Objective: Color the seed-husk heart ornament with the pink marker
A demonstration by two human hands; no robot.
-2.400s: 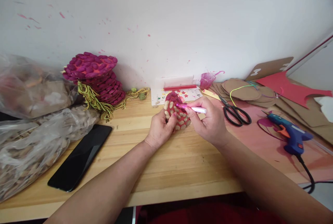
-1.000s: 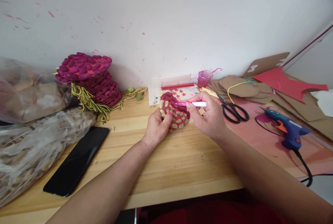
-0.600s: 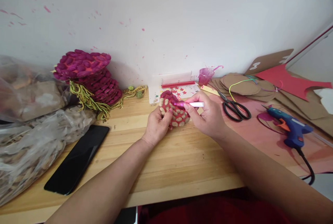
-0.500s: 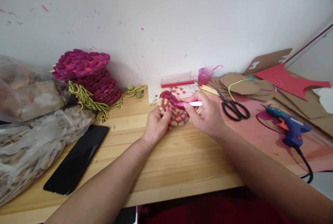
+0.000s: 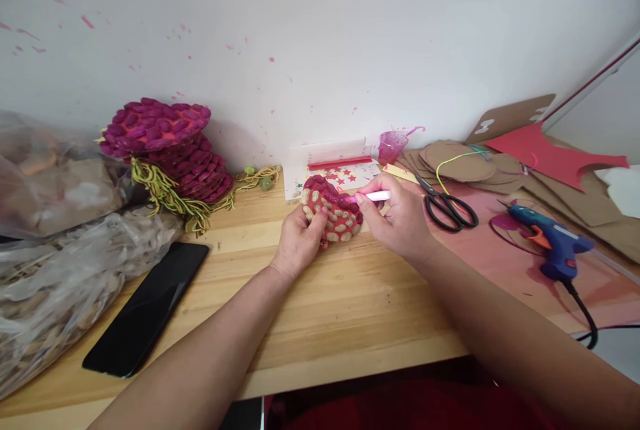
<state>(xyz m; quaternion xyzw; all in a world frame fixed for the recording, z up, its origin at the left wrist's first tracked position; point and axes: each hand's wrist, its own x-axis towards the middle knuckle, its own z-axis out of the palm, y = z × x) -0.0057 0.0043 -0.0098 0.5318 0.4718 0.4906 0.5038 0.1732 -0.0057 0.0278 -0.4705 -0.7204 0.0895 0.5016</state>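
While the left hand (image 5: 299, 243) gripped the shell piece (image 5: 333, 215) just above the middle of the frame, its fingers (image 5: 311, 218) were curled shut over the piece's lower left edge. The piece stood tilted up, face toward the camera; whether its bottom touched the counter (image 5: 325, 310) could not be told. The right hand (image 5: 400, 223) lay just right of the piece, its fingers (image 5: 367, 207) closed on a white pen (image 5: 375, 196) held nearly level. The pen's pink tip met the piece's upper right edge. Scissors (image 5: 447, 207) lay just right of that hand and a glue gun (image 5: 550, 243) farther right. A phone (image 5: 147, 307) lay at lower left, a magenta stack (image 5: 170, 150) at upper left.
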